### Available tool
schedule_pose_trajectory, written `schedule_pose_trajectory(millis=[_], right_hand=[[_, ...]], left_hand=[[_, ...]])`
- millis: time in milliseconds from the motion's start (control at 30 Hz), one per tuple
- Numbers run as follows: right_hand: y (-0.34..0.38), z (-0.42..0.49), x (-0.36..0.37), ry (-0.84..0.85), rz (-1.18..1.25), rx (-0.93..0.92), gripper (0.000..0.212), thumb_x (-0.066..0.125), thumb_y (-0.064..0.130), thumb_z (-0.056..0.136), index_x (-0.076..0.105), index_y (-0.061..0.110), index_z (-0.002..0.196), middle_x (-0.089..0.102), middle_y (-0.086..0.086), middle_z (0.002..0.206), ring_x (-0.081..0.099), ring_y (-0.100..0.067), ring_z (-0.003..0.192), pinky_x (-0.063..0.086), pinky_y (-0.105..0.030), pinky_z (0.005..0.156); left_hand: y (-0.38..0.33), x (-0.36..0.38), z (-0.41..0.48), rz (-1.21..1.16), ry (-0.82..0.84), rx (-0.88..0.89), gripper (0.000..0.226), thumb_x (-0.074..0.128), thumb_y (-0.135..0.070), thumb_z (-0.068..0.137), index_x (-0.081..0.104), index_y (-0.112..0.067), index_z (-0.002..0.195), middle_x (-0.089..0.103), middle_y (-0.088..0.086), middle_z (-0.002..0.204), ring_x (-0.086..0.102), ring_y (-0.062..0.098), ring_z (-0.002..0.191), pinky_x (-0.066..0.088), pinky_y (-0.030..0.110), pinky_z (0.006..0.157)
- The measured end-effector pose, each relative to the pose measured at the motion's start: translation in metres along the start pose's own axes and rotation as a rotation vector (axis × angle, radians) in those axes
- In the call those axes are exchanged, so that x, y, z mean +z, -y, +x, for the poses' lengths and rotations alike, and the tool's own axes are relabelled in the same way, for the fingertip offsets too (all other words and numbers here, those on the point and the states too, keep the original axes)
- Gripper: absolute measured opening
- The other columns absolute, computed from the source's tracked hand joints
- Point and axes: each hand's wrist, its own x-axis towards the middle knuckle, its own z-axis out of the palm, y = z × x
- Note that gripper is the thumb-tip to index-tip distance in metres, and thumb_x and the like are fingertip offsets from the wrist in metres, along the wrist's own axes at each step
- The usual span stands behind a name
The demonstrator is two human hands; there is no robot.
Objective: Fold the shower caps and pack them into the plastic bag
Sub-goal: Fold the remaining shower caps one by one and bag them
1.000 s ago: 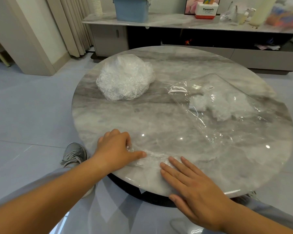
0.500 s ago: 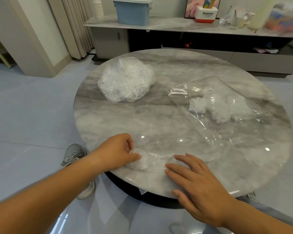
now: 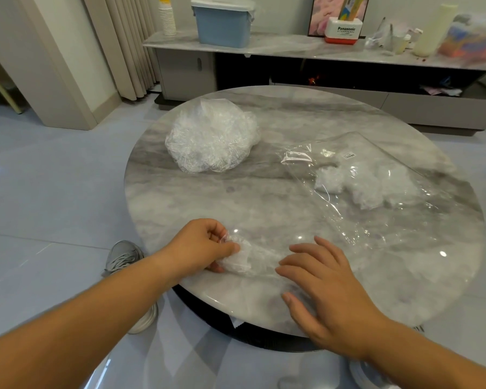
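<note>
Where the near edge of the desk [image 3: 292, 113] curves through the lower middle of the frame, the left hand [image 3: 199, 248] has its fingers curled and pinches one bunched end of a clear cap [image 3: 244, 258]. Just to its right, the right hand [image 3: 326, 290] lies released, fingers straight and spread, grasping nothing. Its fingertips rest on the thin, flattened end of the same cap, which lies on the marble between the two hands.

At right of centre a clear bag [image 3: 376, 228] lies flat on the desk, with its crinkled end turned toward the middle of the frame. Inside it sit a few white packed caps [image 3: 359, 189], close together. A small white label [image 3: 349, 156] shows near the bag's upper edge, its print too small to read.

At upper left of the desk, well apart from the bag, stands a rounded heap [image 3: 211, 141] of loose clear caps.

Across the top of the frame runs a low cabinet [image 3: 292, 47] with a marble top. On it stands a blue bin [image 3: 222, 26] with a pale lid, its contents hidden, and left of that a stack of paper cups [image 3: 167, 18]. Right of the bin is a white and red box [image 3: 344, 30] printed "Panasonic", with a smaller line beneath that cannot be read. Colourful things stand upright in it. Farther right the bottles and bright items are blurred.

At lower left, a grey shoe [image 3: 122, 255] rests on the floor beside the desk.
</note>
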Motion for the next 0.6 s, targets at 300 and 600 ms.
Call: schedule_pose_trajectory(millis=[300,600], right_hand=[[0.015,0.017,0.014,0.180,0.125,0.113,0.042,0.049,0.046,0.097,0.055,0.026,0.134,0.046,0.007,0.139,0.049,-0.013,0.119,0.040,-0.029,0.102],[0.015,0.021,0.016,0.335,0.067,0.096,0.046,0.034,0.055,0.100,0.054,0.033,0.134,0.038,0.012,0.136,0.039,-0.009,0.113,0.029,-0.027,0.102]], left_hand=[[0.001,0.002,-0.006,-0.135,0.068,-0.011,0.019,0.077,0.000,0.084,0.059,-0.006,0.083,0.054,0.012,0.069,0.058,0.016,0.058,0.059,0.030,0.055],[-0.006,0.009,-0.012,-0.430,0.120,-0.125,0.016,0.073,0.003,0.086,0.059,-0.005,0.090,0.063,0.011,0.073,0.064,0.018,0.059,0.058,0.029,0.057]])
